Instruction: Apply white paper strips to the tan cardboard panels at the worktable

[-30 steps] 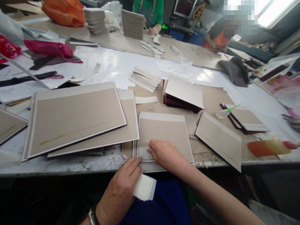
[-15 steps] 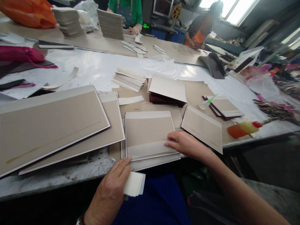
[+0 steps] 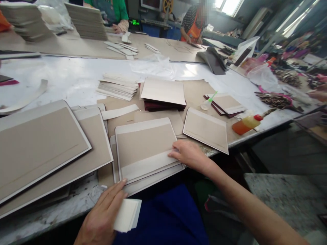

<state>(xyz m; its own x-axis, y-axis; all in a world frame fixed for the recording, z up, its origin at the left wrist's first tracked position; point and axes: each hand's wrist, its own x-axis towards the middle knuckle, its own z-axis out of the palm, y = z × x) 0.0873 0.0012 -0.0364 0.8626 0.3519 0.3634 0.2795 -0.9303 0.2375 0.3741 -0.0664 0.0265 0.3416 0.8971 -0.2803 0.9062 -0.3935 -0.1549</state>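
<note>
My left hand (image 3: 103,214) is closed on a small stack of white paper strips (image 3: 127,215), which stick out below the fingers. Its fingertips touch the lower left corner of a beige panel with pale borders (image 3: 145,139). A white paper strip (image 3: 145,165) lies along the near side of this panel. At the strip's right end, my right hand (image 3: 187,153) has its fingers curled and pressed together; the exact grip is partly hidden. Under the panel, other similar panels (image 3: 155,181) show at the table's front edge.
Large beige panels (image 3: 38,146) overlap at left. Behind lie a pile of white strips (image 3: 117,86) and a stack of dark red-edged panels (image 3: 163,92). Another panel (image 3: 205,130), a green-tipped applicator (image 3: 206,104) and an orange bottle (image 3: 246,125) are at right. Two people work across the table.
The view has swung right, so the table's things sit further left. Both hands stay at the same panel, the left still holding its strips.
</note>
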